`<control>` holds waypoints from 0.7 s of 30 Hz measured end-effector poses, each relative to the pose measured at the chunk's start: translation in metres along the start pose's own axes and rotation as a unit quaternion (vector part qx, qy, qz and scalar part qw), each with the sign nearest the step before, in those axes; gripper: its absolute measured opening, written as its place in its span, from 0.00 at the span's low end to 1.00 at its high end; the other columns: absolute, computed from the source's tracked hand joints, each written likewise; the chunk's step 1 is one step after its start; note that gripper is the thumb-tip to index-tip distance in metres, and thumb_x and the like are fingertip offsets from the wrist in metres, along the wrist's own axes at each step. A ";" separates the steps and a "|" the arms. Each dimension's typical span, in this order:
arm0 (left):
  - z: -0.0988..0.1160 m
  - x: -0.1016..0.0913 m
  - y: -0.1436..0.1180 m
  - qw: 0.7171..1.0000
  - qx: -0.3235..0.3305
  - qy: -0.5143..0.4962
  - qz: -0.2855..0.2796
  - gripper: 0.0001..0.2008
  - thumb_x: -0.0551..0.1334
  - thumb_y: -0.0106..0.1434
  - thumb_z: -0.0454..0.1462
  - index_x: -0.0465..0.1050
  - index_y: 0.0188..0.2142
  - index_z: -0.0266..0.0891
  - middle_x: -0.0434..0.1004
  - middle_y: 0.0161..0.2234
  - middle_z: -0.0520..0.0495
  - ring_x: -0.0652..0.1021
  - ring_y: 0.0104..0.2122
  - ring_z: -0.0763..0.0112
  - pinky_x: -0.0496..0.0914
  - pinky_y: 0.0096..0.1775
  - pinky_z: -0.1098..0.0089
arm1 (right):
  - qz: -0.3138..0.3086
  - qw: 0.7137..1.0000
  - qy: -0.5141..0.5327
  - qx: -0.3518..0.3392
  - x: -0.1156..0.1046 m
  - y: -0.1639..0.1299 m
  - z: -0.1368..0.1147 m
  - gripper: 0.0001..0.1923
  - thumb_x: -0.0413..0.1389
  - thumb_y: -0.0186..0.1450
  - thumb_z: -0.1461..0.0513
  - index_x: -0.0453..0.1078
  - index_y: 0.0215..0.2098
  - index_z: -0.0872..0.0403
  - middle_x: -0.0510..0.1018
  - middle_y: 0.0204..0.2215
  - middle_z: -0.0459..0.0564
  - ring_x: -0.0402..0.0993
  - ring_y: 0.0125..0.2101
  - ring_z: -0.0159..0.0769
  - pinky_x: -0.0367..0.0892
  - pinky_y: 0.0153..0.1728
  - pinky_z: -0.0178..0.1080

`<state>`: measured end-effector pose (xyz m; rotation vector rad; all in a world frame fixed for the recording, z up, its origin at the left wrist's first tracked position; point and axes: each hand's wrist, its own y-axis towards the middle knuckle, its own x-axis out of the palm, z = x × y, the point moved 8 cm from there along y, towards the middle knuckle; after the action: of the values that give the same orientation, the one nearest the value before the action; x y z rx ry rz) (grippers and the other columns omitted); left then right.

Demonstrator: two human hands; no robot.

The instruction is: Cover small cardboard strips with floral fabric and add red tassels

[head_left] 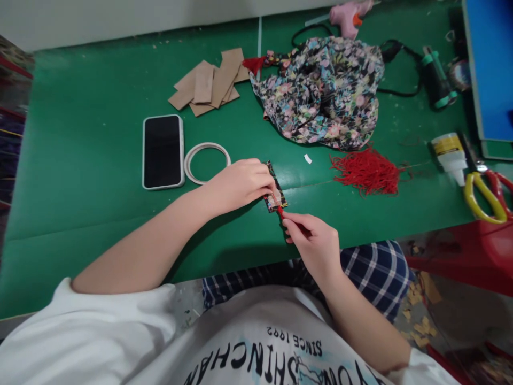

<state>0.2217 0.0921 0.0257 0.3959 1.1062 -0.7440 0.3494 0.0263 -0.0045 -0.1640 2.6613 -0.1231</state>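
Green table [100, 176], phone [162, 152] and white ring [207, 163] left of centre, cardboard pieces [210, 83] upper centre, floral fabric [320, 91], red tassel threads [366, 171], glue bottle [451, 152], scissors [487, 195] at right, pink glue gun [349, 13] top.

Small floral fabric-covered piece [276, 188] lies flat, red tassel [280, 212] at its near end.

Broad green-covered worktable [92, 176] beneath even indoor light, set against a pale plain wall [120, 18].

Seen from above: faint fold lines across the matte green surface; blue flat board [491, 64] at the far right edge; red plastic furniture [476, 256] beside the table; grey speckled floor [452, 315] littered with small brown cardboard scraps [420, 326]; dark shelving [10, 133] glimpsed at far left.
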 end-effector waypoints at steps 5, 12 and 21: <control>0.001 0.001 -0.001 1.000 0.005 0.006 0.005 0.11 0.53 0.64 0.36 0.74 0.37 0.40 0.73 0.35 0.45 0.70 0.38 0.68 0.62 0.42 0.68 | -0.006 0.999 -0.035 -0.024 0.001 0.001 -0.005 0.09 0.53 0.60 0.62 0.76 0.35 0.51 0.80 0.29 0.47 0.76 0.27 0.31 0.74 0.34 0.37; 0.007 -0.001 0.007 0.998 -0.004 0.040 -0.045 0.11 0.52 0.63 0.36 0.73 0.33 0.37 0.73 0.32 0.45 0.69 0.35 0.68 0.62 0.38 0.69 | -0.008 0.997 -0.061 -0.038 0.002 0.001 -0.009 0.09 0.53 0.61 0.62 0.76 0.34 0.51 0.79 0.27 0.45 0.75 0.26 0.31 0.74 0.32 0.36; 0.014 0.000 0.019 0.988 -0.029 0.098 -0.117 0.09 0.53 0.59 0.34 0.71 0.27 0.36 0.72 0.28 0.46 0.70 0.32 0.67 0.60 0.33 0.69 | -0.011 0.996 -0.076 -0.055 0.003 0.001 -0.009 0.09 0.52 0.61 0.62 0.75 0.34 0.51 0.79 0.27 0.45 0.75 0.26 0.31 0.75 0.32 0.37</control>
<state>0.2448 0.0967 0.0307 0.2965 1.3730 -0.8914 0.3428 0.0270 0.0025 -0.2301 2.5161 0.0285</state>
